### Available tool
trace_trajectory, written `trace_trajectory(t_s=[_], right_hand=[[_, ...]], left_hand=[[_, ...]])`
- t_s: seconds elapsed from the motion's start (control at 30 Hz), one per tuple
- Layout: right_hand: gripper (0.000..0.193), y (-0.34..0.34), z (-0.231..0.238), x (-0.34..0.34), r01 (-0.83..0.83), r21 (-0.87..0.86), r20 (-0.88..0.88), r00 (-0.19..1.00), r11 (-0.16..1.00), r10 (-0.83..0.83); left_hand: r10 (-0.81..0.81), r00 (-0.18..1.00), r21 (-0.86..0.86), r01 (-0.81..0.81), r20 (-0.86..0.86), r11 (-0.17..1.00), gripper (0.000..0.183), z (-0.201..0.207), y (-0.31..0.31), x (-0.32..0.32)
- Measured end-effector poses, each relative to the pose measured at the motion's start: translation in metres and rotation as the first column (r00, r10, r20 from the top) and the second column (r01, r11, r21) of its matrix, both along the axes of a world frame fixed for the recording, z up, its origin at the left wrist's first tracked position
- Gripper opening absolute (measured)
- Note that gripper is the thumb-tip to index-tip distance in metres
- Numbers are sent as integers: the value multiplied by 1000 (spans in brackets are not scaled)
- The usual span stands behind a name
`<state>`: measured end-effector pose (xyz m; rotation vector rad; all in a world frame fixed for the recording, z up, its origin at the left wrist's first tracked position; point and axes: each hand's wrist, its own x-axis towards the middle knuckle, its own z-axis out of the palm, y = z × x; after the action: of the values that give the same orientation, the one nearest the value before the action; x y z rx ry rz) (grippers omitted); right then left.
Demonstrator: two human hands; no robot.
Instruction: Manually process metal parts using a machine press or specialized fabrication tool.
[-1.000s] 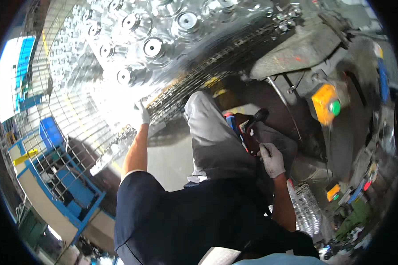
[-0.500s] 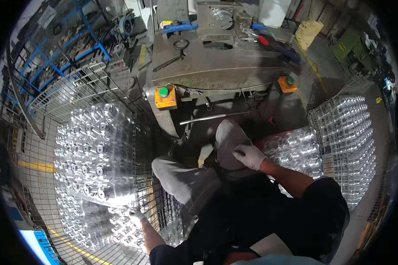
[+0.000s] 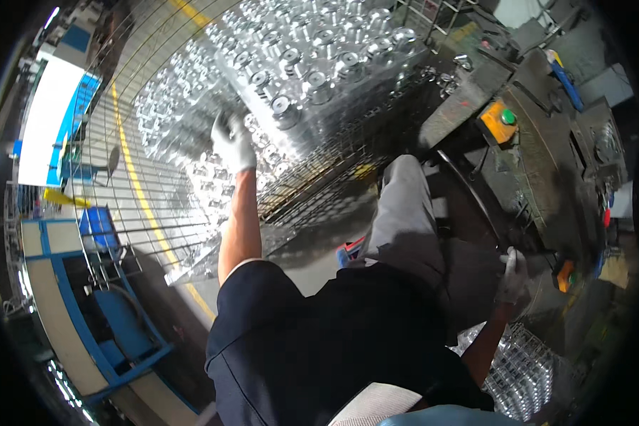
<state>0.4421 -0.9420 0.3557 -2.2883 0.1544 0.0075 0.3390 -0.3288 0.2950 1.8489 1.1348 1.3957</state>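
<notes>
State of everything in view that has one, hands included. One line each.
Left hand: gloved, thumb and fingers apart, over the near basket; grip unclear.
Right hand: gloved, fingers bent, low at right; grip unclear.
Near wire basket: loaded, open-topped.
Shiny metal parts: stacked in that basket, upper ones in rows.
Basket at lower right: loaded with shiny parts.
Green button: on its orange box, pressed or not unclear.

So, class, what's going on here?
A gloved person has the left hand out over shiny metal parts stacked in a wire basket. The right hand is off to the other side, near the end of a long bar. Whether either hand grips anything is unclear.
</notes>
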Motion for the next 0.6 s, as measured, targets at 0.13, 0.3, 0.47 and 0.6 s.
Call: trace_trajectory(t_s=[0.13, 0.3, 0.47, 0.6], right_hand=[[30, 17, -3, 3, -179, -91, -42, 984, 980, 175], [24, -10, -30, 10, -253, 81, 36, 967, 964, 251], [26, -23, -47, 40, -163, 228, -248, 944, 960, 219], [28, -18, -57, 64, -330, 58, -29, 943, 942, 332]], left_hand=[[-252, 695, -41, 305, -673, 952, 67, 43, 0, 23], [-305, 348, -165, 377, -886, 911, 46, 20, -8, 75], [-242, 596, -38, 334, -766, 942, 37, 15, -3, 66], [-227, 936, -108, 205, -270, 973, 61, 68, -42, 35]])
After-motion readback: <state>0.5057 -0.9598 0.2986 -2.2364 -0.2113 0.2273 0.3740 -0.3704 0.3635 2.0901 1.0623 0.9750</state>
